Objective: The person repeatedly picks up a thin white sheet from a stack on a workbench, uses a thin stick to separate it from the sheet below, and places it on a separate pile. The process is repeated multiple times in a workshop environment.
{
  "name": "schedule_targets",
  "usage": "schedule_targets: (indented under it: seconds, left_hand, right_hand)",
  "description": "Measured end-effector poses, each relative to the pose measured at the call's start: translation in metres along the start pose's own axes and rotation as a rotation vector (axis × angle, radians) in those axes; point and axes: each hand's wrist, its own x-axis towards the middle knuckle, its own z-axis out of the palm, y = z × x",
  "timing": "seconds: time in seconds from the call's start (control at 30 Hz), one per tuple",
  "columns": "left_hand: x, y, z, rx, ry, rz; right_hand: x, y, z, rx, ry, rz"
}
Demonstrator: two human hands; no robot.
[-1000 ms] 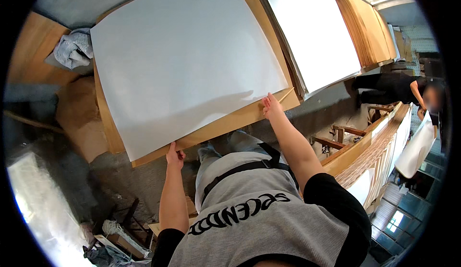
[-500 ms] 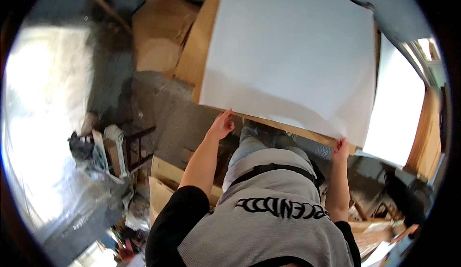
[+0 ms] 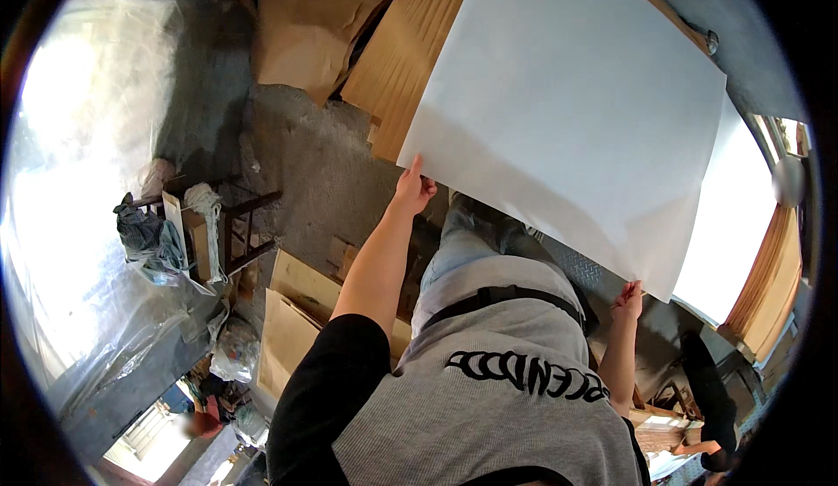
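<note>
White sheet (image 3: 576, 119), large: upper centre to right of frame, held at its lower edge; its lower right corner is now clear of the brown layers, which showed along that edge a second ago.

Left hand (image 3: 416, 189), centre: thumb and fingers clamped on the sheet beside its lower left corner, nearer that corner than half a second earlier; remaining fingers curled.

Right hand (image 3: 626, 301), right of centre: fingertips together, pinching the lower edge near the right corner; sheet creased there, as before.

Brown stack (image 3: 410, 58), upper left of centre: layered edges showing, more of it bare than earlier.

Second white sheet (image 3: 724, 215), right of frame: partly overlapped by the first.
</note>
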Motion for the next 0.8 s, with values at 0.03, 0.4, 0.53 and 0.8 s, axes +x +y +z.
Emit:
schedule_targets:
  seconds: [0.03, 0.4, 0.53, 0.8]
  left_hand:
    - [0.001, 0.0, -0.001, -0.002, 0.004, -0.004]
    - [0.002, 0.01, -0.008, 0.059, -0.054, -0.029]
    - [0.007, 0.008, -0.003, -0.02, -0.024, -0.064]
    - [-0.015, 0.009, 0.015, 0.046, -0.159, -0.141]
  right_hand:
    - [0.001, -0.001, -0.001, -0.004, -0.007, -0.006]
    - [0.001, 0.01, -0.003, -0.032, -0.035, -0.016]
    - [0.005, 0.015, -0.004, -0.002, 0.063, 0.042]
    - [-0.053, 0.008, 0.02, 0.002, 0.519, -0.118]
